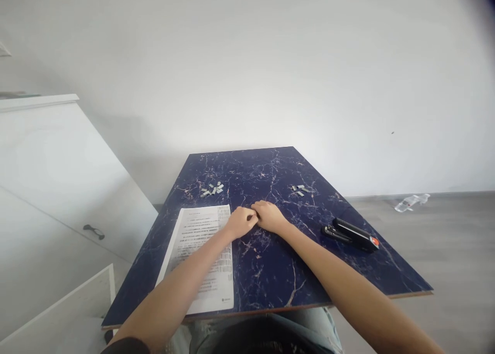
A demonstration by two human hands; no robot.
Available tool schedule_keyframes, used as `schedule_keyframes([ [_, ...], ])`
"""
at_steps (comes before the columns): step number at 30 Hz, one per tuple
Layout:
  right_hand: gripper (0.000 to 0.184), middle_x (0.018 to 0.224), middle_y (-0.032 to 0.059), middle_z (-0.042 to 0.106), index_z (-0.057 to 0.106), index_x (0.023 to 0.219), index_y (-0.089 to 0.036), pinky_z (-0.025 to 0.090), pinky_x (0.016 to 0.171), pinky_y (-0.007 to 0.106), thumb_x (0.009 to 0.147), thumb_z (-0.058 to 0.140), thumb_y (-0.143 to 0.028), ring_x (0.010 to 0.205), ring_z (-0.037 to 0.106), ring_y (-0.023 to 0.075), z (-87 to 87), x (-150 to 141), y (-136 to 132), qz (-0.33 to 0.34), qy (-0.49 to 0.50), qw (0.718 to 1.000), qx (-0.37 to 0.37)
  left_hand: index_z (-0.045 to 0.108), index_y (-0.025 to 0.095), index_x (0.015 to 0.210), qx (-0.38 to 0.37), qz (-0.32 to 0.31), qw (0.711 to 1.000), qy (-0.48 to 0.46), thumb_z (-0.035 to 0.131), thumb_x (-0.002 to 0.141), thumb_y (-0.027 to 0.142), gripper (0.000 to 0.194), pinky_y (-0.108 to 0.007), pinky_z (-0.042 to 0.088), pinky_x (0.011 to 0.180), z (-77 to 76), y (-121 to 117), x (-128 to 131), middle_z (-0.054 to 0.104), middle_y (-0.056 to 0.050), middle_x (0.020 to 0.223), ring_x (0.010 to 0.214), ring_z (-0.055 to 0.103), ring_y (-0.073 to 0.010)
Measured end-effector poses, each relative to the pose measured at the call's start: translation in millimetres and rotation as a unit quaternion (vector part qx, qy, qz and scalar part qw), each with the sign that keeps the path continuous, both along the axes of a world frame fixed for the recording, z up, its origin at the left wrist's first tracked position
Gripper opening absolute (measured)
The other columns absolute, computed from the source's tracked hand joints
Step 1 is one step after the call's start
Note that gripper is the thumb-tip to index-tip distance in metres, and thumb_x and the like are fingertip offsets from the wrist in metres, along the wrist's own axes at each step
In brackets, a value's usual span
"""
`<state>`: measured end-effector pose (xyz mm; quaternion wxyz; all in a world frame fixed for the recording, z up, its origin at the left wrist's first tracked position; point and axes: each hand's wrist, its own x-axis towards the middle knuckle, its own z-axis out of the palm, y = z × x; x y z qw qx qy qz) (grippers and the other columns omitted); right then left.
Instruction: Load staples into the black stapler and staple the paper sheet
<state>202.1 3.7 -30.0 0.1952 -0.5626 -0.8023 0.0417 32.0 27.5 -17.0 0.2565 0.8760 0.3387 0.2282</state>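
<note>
My left hand [242, 222] rests on the middle of the dark blue table with its fingers curled in, beside the upper right edge of a printed sheet of paper [201, 246]. Against it lies my right hand [268, 216], also curled, the two touching at fingers and thumbs. Nothing shows in either hand. A black stapler [351, 234] with a red-orange spot at its end lies to the right of my right forearm. Beyond the hands are two loose groups of small pale strips, a left group [213, 189] and a right group [300, 190].
The blue marbled table [266, 276] stands close to a white wall [247, 76]. A white cabinet [58, 153] with a dark handle [94, 232] is at the left. On the grey floor [448, 240] to the right lies a clear plastic-looking object [411, 202].
</note>
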Motion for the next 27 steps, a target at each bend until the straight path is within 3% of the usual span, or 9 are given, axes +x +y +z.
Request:
schedule_keyframes([
  [3,0.016,0.071,0.0003,0.057,0.051,0.068,-0.02,0.035,0.068,0.026,0.084,0.054,-0.017,0.072,0.051,0.0153,-2.7,15,3,0.05,0.11,0.992,-0.023,0.04,0.018,0.055,-0.045,-0.074,0.996,-0.033,0.051,0.088,0.026,0.035,-0.027,0.027,0.057,1.9,1,-2,0.041,0.004,0.054,0.053,0.035,-0.0102],
  [7,0.031,0.061,-0.005,0.043,0.044,0.062,-0.02,0.031,0.061,0.025,0.09,0.053,-0.029,0.061,0.04,0.0115,-1.9,33,8,0.098,0.233,0.965,-0.075,0.027,0.018,0.054,-0.121,-0.126,0.983,-0.064,0.052,0.091,0.035,0.048,-0.029,0.02,0.054,3.8,3,-5,0.026,0.005,0.053,0.052,0.022,-0.0089],
  [11,0.032,0.061,-0.0057,0.042,0.043,0.06,-0.019,0.03,0.06,0.025,0.087,0.057,-0.028,0.06,0.038,0.0106,-3.1,36,9,0.126,0.246,0.957,-0.09,0.023,0.019,0.054,-0.192,-0.144,0.963,-0.12,0.055,0.092,0.045,0.056,-0.029,0.015,0.054,1.7,11,-10,0.02,0.006,0.054,0.052,0.016,-0.0081],
  [15,0.032,0.061,-0.0057,0.043,0.043,0.06,-0.019,0.031,0.061,0.025,0.087,0.059,-0.028,0.06,0.039,0.0106,-5.6,32,7,0.125,0.239,0.96,-0.08,0.026,0.019,0.052,-0.244,-0.116,0.941,-0.202,0.056,0.091,0.052,0.059,-0.029,0.015,0.053,-4.2,18,-13,0.023,0.006,0.05,0.05,0.018,-0.0074],
  [20,0.033,0.061,-0.0057,0.042,0.041,0.06,-0.02,0.03,0.06,0.025,0.087,0.059,-0.028,0.059,0.039,0.0107,-8.2,31,9,0.121,0.227,0.964,-0.069,0.028,0.019,0.052,-0.207,-0.074,0.953,-0.21,0.054,0.091,0.057,0.061,-0.028,0.015,0.054,-8.6,22,-14,0.024,0.006,0.051,0.051,0.018,-0.0075],
  [27,0.03,0.061,-0.0056,0.045,0.046,0.061,-0.019,0.032,0.06,0.025,0.086,0.06,-0.026,0.06,0.041,0.0107,-8.7,31,9,0.121,0.231,0.963,-0.065,0.022,0.019,0.056,-0.154,-0.082,0.969,-0.173,0.05,0.095,0.055,0.06,-0.029,0.015,0.056,-7.3,22,-12,0.02,0.005,0.056,0.055,0.017,-0.0083],
])
